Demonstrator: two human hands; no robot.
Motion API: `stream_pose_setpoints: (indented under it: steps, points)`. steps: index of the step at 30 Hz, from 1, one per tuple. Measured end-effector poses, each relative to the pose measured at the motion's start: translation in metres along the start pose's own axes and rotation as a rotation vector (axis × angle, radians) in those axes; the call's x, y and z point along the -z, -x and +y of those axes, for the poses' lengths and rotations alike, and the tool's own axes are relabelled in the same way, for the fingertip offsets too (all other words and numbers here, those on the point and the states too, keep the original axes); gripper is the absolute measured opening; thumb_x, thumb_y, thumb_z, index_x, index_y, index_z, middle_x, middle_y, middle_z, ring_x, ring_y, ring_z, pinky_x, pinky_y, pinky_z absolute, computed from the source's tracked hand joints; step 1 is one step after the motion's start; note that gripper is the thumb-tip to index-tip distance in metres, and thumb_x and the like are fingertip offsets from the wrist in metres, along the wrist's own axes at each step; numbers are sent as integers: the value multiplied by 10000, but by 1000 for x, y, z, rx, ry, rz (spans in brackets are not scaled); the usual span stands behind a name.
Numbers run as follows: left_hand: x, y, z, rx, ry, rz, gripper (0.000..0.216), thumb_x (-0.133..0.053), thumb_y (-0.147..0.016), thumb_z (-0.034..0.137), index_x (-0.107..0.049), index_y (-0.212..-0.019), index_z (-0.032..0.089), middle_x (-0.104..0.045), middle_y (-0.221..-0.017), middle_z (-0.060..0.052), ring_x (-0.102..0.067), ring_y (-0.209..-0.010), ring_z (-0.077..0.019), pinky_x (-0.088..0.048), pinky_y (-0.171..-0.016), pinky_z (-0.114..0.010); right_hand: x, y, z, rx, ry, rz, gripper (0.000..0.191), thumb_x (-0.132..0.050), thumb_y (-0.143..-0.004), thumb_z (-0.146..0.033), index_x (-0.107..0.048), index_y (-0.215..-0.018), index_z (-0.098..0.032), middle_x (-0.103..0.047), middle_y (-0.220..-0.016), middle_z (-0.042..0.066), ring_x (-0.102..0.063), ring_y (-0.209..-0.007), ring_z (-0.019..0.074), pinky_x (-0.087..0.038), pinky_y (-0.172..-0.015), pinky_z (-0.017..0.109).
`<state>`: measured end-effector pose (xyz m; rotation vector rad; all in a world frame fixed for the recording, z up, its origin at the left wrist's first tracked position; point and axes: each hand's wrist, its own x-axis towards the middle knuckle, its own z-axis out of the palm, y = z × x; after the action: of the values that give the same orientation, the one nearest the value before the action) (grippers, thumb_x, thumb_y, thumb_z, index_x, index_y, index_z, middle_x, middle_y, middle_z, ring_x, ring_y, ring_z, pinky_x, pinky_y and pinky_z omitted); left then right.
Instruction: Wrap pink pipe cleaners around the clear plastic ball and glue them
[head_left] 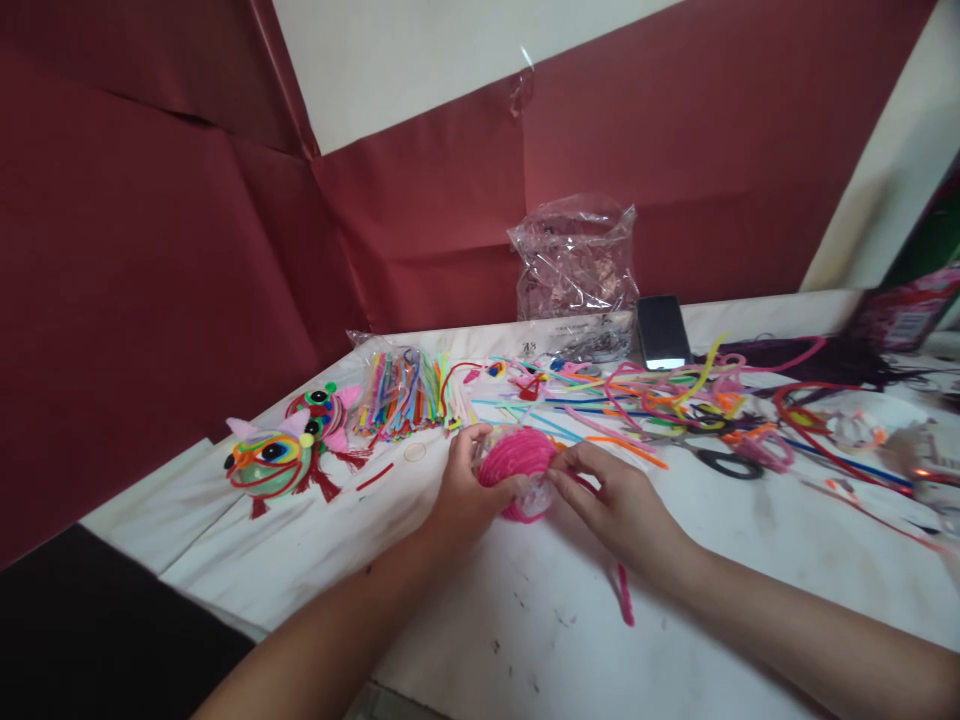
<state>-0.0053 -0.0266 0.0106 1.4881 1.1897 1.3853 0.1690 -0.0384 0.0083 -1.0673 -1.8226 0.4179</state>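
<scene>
A round ball point(519, 456) wound with rows of bright pink pipe cleaner sits in front of me, with a clear or whitish patch uncovered on its lower right. My left hand point(466, 485) is closed around its left side, thumb across the front. At the ball's right edge my right hand point(619, 492) pinches a pink strand, its fingertips close against the winding. Below that hand hangs the free end of a pink pipe cleaner point(625, 598). What lies directly between the right fingertips is partly hidden.
Two decorated animal-face balls point(268, 458) with red tassels stand at left. Behind are a bundle of coloured pipe cleaners point(409, 395), a clear plastic bag point(576, 260) and a dark phone point(662, 332). Black-handled scissors point(729, 463) lie among loose pipe cleaners at right.
</scene>
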Motion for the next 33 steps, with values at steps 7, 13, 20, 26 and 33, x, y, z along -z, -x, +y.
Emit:
stream_pose_setpoints:
  steps: [7, 13, 20, 26, 33]
  points:
    - [1, -1, -7, -27, -26, -1, 677, -795, -523, 267, -497, -1128, 205, -541, -1128, -83, -536, -1059, -264, -440, -889, -373, 1, 1, -2, 2, 19, -11, 156, -473, -840, -276, -565, -733, -210, -616, -703, 27, -579, -653, 178, -461, -612, 297]
    - [0, -1, -11, -33, -53, -19, 671, -761, -541, 232, -476, -1149, 200, -523, -1169, -93, -513, -1107, -277, -419, -929, -390, 0, 0, 0, -6, 12, -18, 160, -469, -843, -278, -554, -726, -211, -599, -695, 21, -562, -650, 172, -450, -613, 293]
    - [-1, 2, -9, -22, -81, -17, 674, -787, -547, 290, -458, -1129, 205, -534, -1136, -84, -541, -1048, -260, -451, -863, -359, 0, 2, -1, 5, 28, -18, 145, -474, -839, -256, -549, -724, -212, -587, -687, 17, -557, -646, 169, -439, -602, 286]
    - [-4, 4, -5, -51, -65, -41, 608, -788, -566, 303, -428, -1049, 216, -554, -1001, -34, -571, -891, -203, -475, -742, -303, 0, 2, -1, 24, 19, 6, 95, -509, -814, -251, -553, -741, -209, -598, -707, 17, -570, -660, 168, -450, -613, 285]
    - [-6, 3, -2, -29, 64, 3, 752, -784, -521, 265, -394, -1161, 206, -515, -1150, -86, -579, -960, -232, -490, -780, -322, 1, 0, -1, 29, -15, 50, 96, -508, -816, -243, -562, -747, -204, -613, -733, 26, -576, -689, 166, -453, -638, 286]
